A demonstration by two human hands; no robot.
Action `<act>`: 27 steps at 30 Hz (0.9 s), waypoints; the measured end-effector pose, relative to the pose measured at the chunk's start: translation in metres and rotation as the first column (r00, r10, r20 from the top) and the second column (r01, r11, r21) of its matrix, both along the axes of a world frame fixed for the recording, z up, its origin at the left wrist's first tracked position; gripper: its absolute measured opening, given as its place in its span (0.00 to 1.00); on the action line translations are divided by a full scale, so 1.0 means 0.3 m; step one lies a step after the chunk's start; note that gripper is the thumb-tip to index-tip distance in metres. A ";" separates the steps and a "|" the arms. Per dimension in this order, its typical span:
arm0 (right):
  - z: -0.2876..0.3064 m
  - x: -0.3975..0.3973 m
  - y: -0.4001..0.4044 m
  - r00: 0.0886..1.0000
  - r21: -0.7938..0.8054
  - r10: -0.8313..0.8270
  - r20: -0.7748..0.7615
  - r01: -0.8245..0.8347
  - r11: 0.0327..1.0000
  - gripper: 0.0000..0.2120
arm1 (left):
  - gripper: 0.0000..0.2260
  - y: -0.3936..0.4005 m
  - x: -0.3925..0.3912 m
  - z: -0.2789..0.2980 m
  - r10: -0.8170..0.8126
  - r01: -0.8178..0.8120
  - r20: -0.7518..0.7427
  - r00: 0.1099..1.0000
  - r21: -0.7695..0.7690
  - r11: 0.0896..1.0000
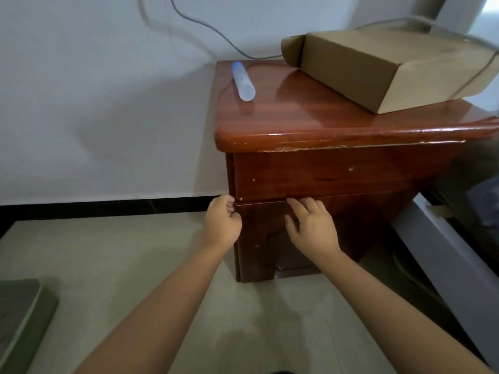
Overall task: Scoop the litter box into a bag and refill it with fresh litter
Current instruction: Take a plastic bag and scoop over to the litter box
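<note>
Both of my hands are at the lower drawer [351, 220] of a red-brown wooden nightstand [310, 125]. My left hand [222, 225] curls its fingers round the drawer front's top left corner, with the thumb on the face. My right hand [310, 228] lies flat on the drawer front, fingers spread and fairly straight, their tips at the seam under the upper drawer [324, 174]. No litter box, scoop or bag can be identified in view.
A cardboard box [391, 68] and a translucent tube with a blue cap [243, 81] lie on the nightstand top. A grey cable [205, 28] hangs down the white wall. A grey-green flat object [21, 319] sits at bottom left on the tiled floor. A grey panel [445, 265] slants at right.
</note>
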State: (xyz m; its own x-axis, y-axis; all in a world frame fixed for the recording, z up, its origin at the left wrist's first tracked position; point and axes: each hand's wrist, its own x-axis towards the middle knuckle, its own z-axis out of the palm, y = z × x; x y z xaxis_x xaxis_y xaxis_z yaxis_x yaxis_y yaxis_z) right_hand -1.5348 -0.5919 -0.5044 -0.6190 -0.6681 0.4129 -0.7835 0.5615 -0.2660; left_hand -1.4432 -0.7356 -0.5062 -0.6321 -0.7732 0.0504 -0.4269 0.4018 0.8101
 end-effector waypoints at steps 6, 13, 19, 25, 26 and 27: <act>0.010 0.037 -0.036 0.992 -0.046 -0.111 0.067 0.114 0.992 0.18 | 0.10 0.018 0.064 -0.005 -0.107 0.108 -0.049 0.993 0.033 0.994; 0.024 0.142 0.051 0.963 -0.083 -0.220 0.158 0.235 0.968 0.17 | 0.15 0.073 0.225 0.057 -0.409 0.410 0.153 0.899 0.028 0.912; 0.063 0.277 0.320 0.904 0.103 -0.292 0.311 0.274 0.956 0.10 | 0.17 0.203 0.122 0.084 -0.551 0.627 0.340 0.762 -0.179 0.758; 0.132 0.342 0.621 0.820 0.216 -0.401 0.408 0.340 0.915 0.07 | 0.21 0.563 -0.136 0.099 -0.756 0.858 0.463 0.462 -0.449 0.250; 0.135 0.348 0.675 0.805 0.239 -0.450 0.386 0.384 0.892 0.08 | 0.22 0.620 -0.164 0.097 -0.749 0.861 0.511 0.423 -0.484 0.156; 0.138 0.352 0.730 0.787 0.258 -0.504 0.355 0.436 0.862 0.08 | 0.22 0.671 -0.187 0.092 -0.737 0.863 0.554 0.388 -0.499 0.078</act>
